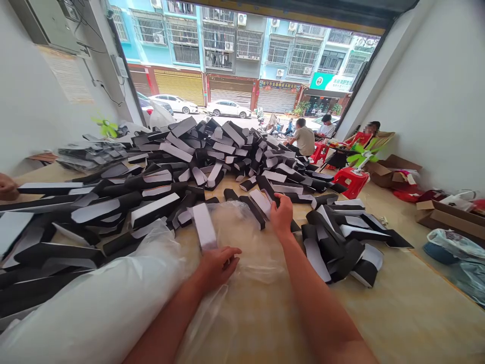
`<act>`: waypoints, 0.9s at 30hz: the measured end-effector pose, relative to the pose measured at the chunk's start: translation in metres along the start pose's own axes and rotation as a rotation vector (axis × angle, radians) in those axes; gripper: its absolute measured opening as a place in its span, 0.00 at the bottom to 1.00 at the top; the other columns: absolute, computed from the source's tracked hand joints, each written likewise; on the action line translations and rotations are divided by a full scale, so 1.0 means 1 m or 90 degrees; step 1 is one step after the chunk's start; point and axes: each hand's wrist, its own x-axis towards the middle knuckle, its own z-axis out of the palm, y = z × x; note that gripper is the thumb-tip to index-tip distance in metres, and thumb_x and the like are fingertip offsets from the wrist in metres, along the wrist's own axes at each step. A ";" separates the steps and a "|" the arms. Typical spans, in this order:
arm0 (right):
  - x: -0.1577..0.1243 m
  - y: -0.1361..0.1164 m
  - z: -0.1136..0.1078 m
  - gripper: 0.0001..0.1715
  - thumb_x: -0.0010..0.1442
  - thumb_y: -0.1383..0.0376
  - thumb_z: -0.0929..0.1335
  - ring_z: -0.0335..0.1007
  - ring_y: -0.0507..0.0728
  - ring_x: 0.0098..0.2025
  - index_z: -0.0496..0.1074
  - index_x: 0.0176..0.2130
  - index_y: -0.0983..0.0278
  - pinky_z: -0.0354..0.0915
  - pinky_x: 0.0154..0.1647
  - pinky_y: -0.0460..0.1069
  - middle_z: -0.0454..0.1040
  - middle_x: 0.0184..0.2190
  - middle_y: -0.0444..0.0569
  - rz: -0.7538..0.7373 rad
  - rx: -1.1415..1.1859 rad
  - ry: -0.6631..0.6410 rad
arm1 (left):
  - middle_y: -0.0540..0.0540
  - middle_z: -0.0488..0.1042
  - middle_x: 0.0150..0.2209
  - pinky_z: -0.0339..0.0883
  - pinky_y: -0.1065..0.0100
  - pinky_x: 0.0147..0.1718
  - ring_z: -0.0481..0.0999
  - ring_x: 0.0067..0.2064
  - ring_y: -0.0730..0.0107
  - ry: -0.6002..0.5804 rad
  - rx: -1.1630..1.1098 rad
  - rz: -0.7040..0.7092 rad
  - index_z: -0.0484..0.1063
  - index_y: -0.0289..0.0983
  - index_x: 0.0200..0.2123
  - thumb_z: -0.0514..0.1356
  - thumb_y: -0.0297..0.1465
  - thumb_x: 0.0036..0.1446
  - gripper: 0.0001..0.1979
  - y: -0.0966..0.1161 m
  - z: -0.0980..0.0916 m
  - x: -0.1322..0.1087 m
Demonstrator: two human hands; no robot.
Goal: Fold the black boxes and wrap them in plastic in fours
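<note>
Pale wooden tabletop (397,313) fills the frame, with an open shopfront and street along the top. Heap of flattened black-and-white cartons (170,167) spans left to centre. Lower centre: left hand (217,265), fingers curled, rests on clear plastic bag (246,237) and touches the near end of white-faced carton (203,226); cannot tell whether it grips. Centre: right hand (282,215), palm down over second carton (260,201) at the heap's edge; its back hides the fingers, so the hold cannot be told. Another person's hand (7,187) shows at the left edge.
</note>
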 end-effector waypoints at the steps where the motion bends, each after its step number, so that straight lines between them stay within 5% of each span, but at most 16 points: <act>1: -0.001 -0.001 0.003 0.16 0.58 0.69 0.62 0.67 0.64 0.52 0.70 0.47 0.65 0.62 0.56 0.58 0.74 0.47 0.59 0.001 -0.041 -0.047 | 0.48 0.79 0.30 0.65 0.73 0.27 0.75 0.25 0.75 -0.003 0.003 -0.002 0.76 0.37 0.45 0.54 0.30 0.64 0.12 0.000 0.000 0.000; 6: -0.004 -0.003 0.012 0.24 0.58 0.65 0.69 0.66 0.68 0.55 0.65 0.54 0.66 0.60 0.55 0.59 0.70 0.54 0.63 0.021 -0.239 -0.225 | 0.48 0.80 0.31 0.65 0.72 0.28 0.75 0.25 0.73 -0.002 0.017 -0.003 0.77 0.38 0.45 0.55 0.30 0.63 0.12 0.001 0.000 0.001; 14: 0.004 0.002 0.009 0.33 0.52 0.66 0.73 0.70 0.66 0.53 0.60 0.54 0.63 0.64 0.50 0.54 0.68 0.55 0.59 0.068 -0.235 -0.278 | 0.48 0.79 0.30 0.65 0.73 0.28 0.74 0.24 0.75 -0.002 -0.001 -0.017 0.76 0.37 0.46 0.55 0.30 0.63 0.12 0.001 0.001 0.000; 22: 0.004 -0.010 -0.008 0.35 0.48 0.61 0.72 0.66 0.64 0.55 0.59 0.53 0.63 0.64 0.55 0.56 0.68 0.53 0.57 0.147 0.078 -0.100 | 0.48 0.79 0.35 0.66 0.72 0.29 0.73 0.26 0.76 0.017 -0.088 -0.061 0.72 0.39 0.53 0.56 0.32 0.63 0.16 0.002 0.000 0.000; 24: 0.005 -0.017 -0.015 0.39 0.45 0.56 0.74 0.68 0.63 0.53 0.61 0.53 0.62 0.65 0.53 0.55 0.69 0.52 0.55 0.160 0.207 -0.144 | 0.47 0.78 0.39 0.67 0.72 0.28 0.73 0.27 0.76 0.038 -0.149 -0.105 0.68 0.40 0.57 0.56 0.35 0.64 0.19 0.002 -0.001 0.000; 27: 0.005 -0.027 -0.031 0.40 0.45 0.52 0.75 0.71 0.60 0.47 0.64 0.54 0.60 0.68 0.48 0.53 0.73 0.47 0.49 0.179 0.391 -0.373 | 0.43 0.76 0.46 0.67 0.71 0.28 0.74 0.29 0.75 0.103 -0.254 -0.147 0.60 0.40 0.62 0.55 0.40 0.65 0.25 0.000 0.001 0.000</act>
